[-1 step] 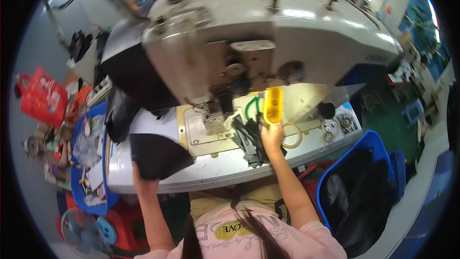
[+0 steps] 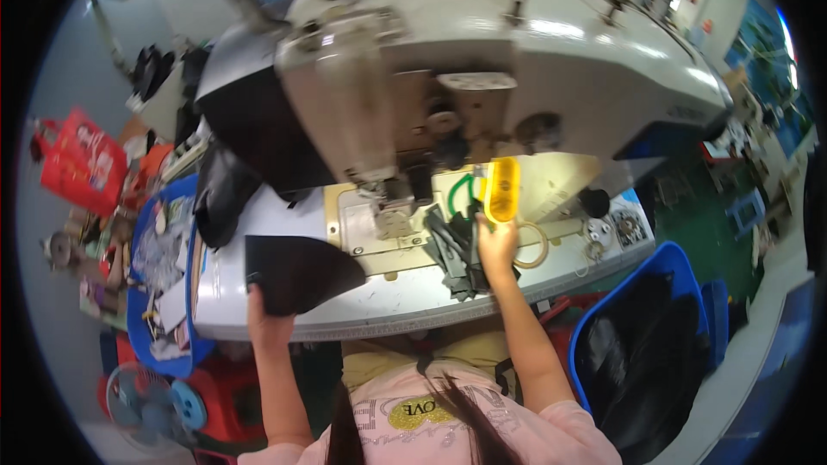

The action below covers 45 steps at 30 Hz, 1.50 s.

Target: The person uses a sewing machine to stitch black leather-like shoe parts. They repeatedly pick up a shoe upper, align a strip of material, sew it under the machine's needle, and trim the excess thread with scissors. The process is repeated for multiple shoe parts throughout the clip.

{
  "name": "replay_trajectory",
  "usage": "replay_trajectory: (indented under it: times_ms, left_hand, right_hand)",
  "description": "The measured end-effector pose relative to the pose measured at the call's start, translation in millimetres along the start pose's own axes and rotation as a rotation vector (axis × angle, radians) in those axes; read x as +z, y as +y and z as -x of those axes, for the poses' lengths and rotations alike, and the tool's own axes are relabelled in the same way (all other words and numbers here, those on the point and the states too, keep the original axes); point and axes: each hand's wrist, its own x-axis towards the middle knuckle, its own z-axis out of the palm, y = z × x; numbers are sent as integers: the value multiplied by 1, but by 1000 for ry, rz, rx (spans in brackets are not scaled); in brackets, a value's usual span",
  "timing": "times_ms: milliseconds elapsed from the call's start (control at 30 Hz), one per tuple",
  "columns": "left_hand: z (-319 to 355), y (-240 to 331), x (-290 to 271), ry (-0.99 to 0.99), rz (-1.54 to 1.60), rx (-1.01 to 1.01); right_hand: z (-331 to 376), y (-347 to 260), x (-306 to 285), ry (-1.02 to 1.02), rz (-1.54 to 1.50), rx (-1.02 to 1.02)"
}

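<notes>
Sitting at a large grey industrial sewing machine whose head is filling the upper half of the view. Gripping with the left hand the near edge of a dark fan-shaped leather piece, fingers curled around that edge and pinching it; piece lying flat on the pale desk, left of the needle plate and well apart from it. Resting the right hand on a bundle of dark grey leather strips lying just right of the needle plate; cannot tell whether these fingers are spread or pinching, since only the back of the hand is showing. Reaching up close beneath a translucent yellow guard hanging from the machine, with a green curved part just beside it. Sitting between a blue bin lined with a black bag on the right and a blue tray cluttered with small items on the left. Standing farther left, a red bag; lying low on the left floor, a small blue fan.
</notes>
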Motion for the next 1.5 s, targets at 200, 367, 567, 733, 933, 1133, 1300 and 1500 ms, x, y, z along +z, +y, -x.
replay_trajectory:
  times_ms: [200,367,567,733,933,1133,1300,1500]
  left_hand:
    - [7,-37,1,230,-712,-43]
    - [4,-60,56,90,-635,-44]
    - [9,-77,87,-41,-657,-92]
    - [14,-81,87,-60,-578,-112]
    - [14,-87,84,-66,-506,-54]
    - [11,-85,91,-119,-572,-64]
    - [10,-85,92,-89,-606,-75]
    - [-3,-75,91,-86,-802,-115]
  right_hand:
    - [-20,-7,-37,-44,-319,255]
    - [-2,-101,-94,-186,-445,260]
    - [29,-165,-74,-705,-742,250]
    - [35,-176,-52,-808,-782,384]
    - [33,-180,-49,-800,-730,409]
    - [33,-175,-50,-770,-710,395]
    - [34,-174,-48,-790,-730,422]
    - [22,-157,-56,-785,-776,384]
